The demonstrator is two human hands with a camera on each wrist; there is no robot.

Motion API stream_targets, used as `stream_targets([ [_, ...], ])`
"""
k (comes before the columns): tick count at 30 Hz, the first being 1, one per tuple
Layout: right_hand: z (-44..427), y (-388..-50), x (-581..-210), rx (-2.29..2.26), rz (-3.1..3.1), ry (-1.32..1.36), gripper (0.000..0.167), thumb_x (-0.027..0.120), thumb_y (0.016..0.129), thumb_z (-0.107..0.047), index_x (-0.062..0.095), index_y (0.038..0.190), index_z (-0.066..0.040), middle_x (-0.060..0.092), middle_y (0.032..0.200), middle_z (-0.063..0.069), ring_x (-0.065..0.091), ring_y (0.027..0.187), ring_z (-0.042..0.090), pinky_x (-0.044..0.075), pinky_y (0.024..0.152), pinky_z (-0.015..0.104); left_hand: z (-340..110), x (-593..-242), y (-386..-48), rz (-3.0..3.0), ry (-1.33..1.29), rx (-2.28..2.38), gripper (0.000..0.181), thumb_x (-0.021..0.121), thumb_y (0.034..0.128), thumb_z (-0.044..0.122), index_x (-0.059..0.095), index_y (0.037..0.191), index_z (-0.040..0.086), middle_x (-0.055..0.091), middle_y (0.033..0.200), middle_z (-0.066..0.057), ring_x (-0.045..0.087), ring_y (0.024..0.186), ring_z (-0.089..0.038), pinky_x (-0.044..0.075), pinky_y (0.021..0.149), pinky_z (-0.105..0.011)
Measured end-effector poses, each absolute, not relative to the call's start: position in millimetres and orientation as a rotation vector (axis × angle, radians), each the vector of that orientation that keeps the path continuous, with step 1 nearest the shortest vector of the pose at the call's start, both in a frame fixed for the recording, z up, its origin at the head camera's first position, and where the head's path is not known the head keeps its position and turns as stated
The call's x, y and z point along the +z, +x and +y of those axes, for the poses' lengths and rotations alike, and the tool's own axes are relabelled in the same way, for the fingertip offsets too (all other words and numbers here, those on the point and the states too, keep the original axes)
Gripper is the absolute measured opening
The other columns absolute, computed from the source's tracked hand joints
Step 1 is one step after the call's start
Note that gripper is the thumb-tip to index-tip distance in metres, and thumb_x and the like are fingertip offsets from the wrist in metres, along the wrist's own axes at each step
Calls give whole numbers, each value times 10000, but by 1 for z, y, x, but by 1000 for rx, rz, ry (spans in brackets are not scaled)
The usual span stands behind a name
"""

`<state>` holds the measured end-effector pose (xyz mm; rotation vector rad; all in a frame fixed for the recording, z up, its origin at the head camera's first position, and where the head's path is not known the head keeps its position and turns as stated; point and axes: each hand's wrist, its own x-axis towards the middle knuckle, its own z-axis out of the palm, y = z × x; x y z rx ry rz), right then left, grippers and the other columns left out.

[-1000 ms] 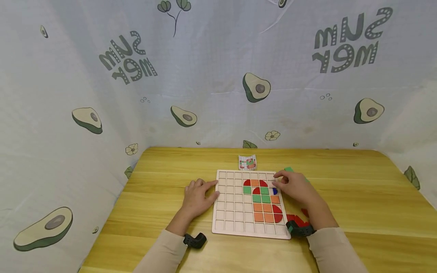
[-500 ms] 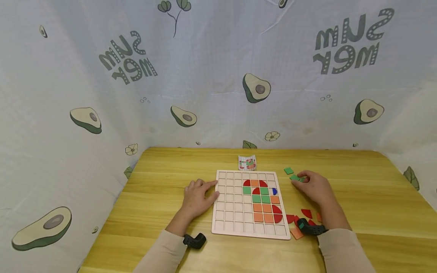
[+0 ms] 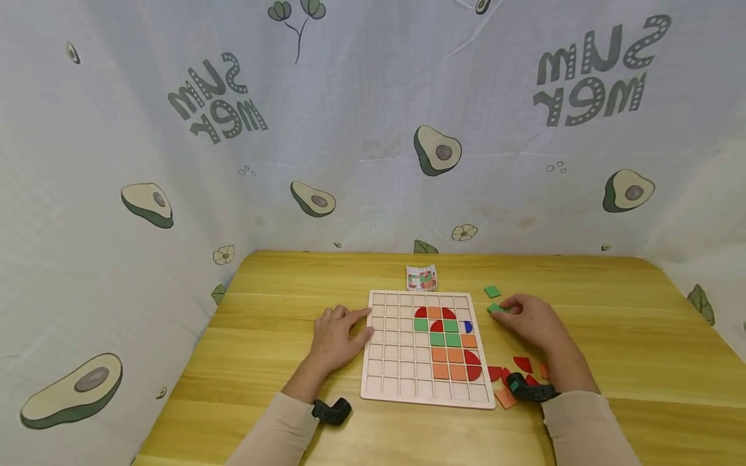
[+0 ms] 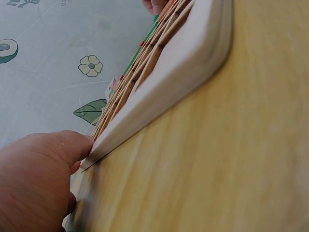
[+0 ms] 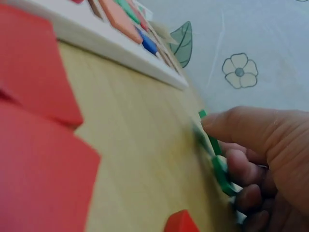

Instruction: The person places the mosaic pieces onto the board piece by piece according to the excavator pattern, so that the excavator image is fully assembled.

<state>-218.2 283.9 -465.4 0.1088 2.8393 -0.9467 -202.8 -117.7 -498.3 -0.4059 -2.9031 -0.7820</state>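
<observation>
A pale wooden grid board lies on the table, with red, orange, green and blue pieces set in its right-hand cells. My left hand rests at the board's left edge, its thumb and index finger touching the rim; in the left wrist view the thumb meets a corner of it. Right of the board, my right hand pinches a green square tile low over the table. Another green tile shows under the fingers in the right wrist view. Part of the held tile is hidden by my thumb.
Another green tile lies just beyond my right hand. Loose red pieces and an orange square lie near my right wrist. Behind the board is a small printed pattern card. A patterned cloth hangs behind the table.
My right hand has left the board's upper right, moved right to the green tiles, and drawn one slightly left. A blue half-round piece shows fully in its cell. My left hand has stayed put.
</observation>
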Motion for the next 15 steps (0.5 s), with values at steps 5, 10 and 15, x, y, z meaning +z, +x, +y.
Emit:
stream_targets([
  [5, 272, -217, -459, -1042, 2757, 6, 503, 702, 953, -433, 635, 1201, 0, 598, 929, 77, 531, 825, 217, 436, 701, 316, -118, -497, -202, -2905, -402, -789, 442, 640, 955, 467, 672, 1363, 299, 554, 953, 22, 375, 819, -141, 257, 763, -327],
  [10, 251, -216, -450, -1063, 2722, -114, 429, 730, 940, -393, 658, 1168, -36, 584, 893, 54, 519, 810, 202, 437, 699, 315, -118, -498, -202, -2904, -405, -789, 448, 637, 954, 472, 669, 1366, 301, 554, 955, 23, 375, 819, -140, 258, 763, -326],
  [15, 231, -215, -443, -1005, 2740, -247, 334, 741, 935, -330, 683, 1128, -63, 585, 846, 37, 518, 774, 181, 440, 658, 291, -118, -498, -203, -2898, -409, -789, 448, 638, 953, 475, 669, 1366, 304, 557, 954, 26, 372, 813, -138, 257, 758, -324],
])
